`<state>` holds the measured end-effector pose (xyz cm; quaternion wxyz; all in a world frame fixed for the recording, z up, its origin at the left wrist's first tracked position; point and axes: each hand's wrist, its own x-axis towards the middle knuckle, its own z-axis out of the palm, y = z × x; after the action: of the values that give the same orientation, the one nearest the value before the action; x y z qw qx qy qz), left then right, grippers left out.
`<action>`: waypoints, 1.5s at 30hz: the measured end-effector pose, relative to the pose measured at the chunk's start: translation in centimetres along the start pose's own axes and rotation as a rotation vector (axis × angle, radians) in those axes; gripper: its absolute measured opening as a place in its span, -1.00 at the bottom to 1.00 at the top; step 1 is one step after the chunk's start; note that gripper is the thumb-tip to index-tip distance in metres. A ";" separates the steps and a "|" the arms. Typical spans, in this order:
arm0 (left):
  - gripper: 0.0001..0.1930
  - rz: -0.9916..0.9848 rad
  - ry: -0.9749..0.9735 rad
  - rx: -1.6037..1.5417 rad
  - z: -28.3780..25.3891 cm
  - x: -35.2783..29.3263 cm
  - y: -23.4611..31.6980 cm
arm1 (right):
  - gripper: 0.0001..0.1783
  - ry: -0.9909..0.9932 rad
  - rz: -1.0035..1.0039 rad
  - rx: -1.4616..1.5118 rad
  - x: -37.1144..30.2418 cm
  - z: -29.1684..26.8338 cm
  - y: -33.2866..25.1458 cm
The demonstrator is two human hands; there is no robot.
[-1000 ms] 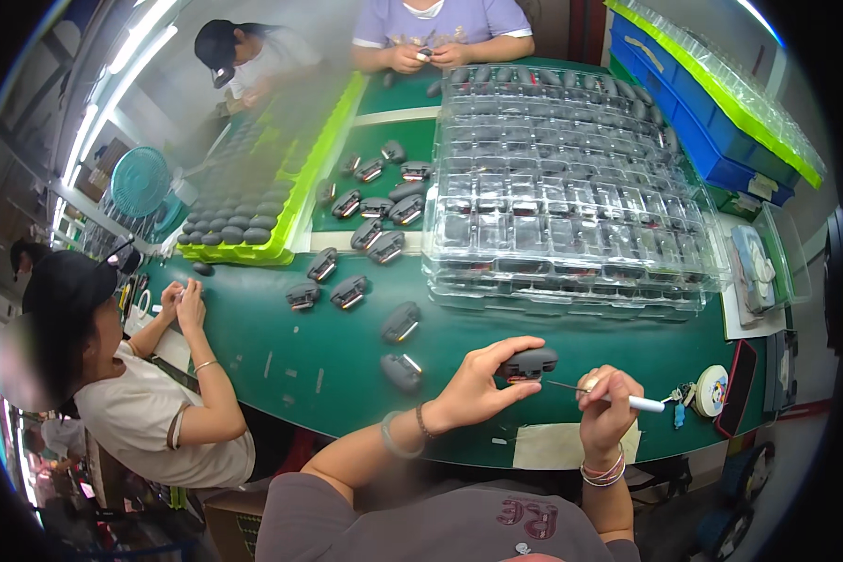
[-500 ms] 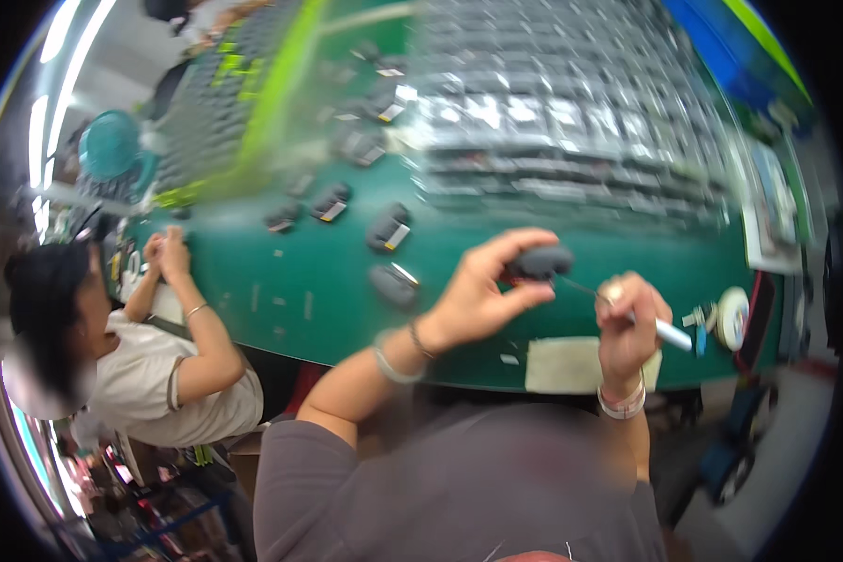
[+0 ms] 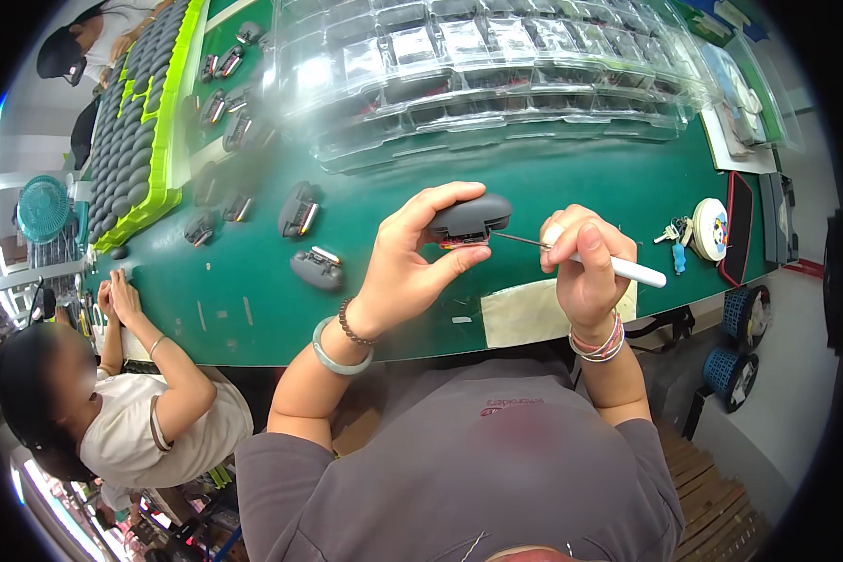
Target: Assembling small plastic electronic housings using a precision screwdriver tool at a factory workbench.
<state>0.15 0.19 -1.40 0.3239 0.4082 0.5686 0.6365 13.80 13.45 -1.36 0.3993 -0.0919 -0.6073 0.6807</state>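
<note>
My left hand [image 3: 395, 262] pinches a dark grey rounded plastic case [image 3: 473, 214] between thumb and fingers, raised over the near side of the table. Along its lower side an opening shows red and orange parts. In my right hand [image 3: 590, 272] is a thin metal pick with a white handle [image 3: 641, 273], held like a pen. The pick's shaft points left, and its tip meets the case at the right end of the opening; whether it touches the inner parts I cannot tell. Similar cases, such as one grey case [image 3: 317, 269], lie to the left of my left hand.
Stacked clear plastic trays [image 3: 496, 89] fill the far side of the green table [image 3: 225, 309]. A lime-green tray [image 3: 150, 211] of grey shells stands far left. A pale sheet [image 3: 510, 320] lies under my right hand, keys [image 3: 674, 232] and a round tin [image 3: 710, 229] to the right. A co-worker [image 3: 159, 412] sits at left.
The whole view has shifted and steadied, with the table's contents now sharper. Both hands keep their holds, and the case now shows more of its opening toward the pick.
</note>
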 end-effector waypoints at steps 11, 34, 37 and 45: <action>-0.51 0.022 0.020 0.060 0.0 0.1 0.1 | -0.56 -0.045 -0.012 -0.020 0.2 0.1 0.3; -0.50 0.143 0.006 0.164 -0.1 0.1 0.5 | -0.52 -0.039 0.261 0.350 0.5 -0.1 0.8; -0.50 0.094 -0.021 0.066 -0.2 0.0 0.6 | -0.53 -0.022 0.348 0.451 0.6 -0.1 0.8; -0.46 -0.008 -0.075 -0.036 -0.4 -0.1 0.9 | -0.55 -0.079 0.508 0.615 1.0 -0.2 1.2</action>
<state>-0.13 -0.23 -0.49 0.3548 0.4235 0.5461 0.6297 12.74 14.29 -2.10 0.2033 -0.0890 -0.3480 0.9108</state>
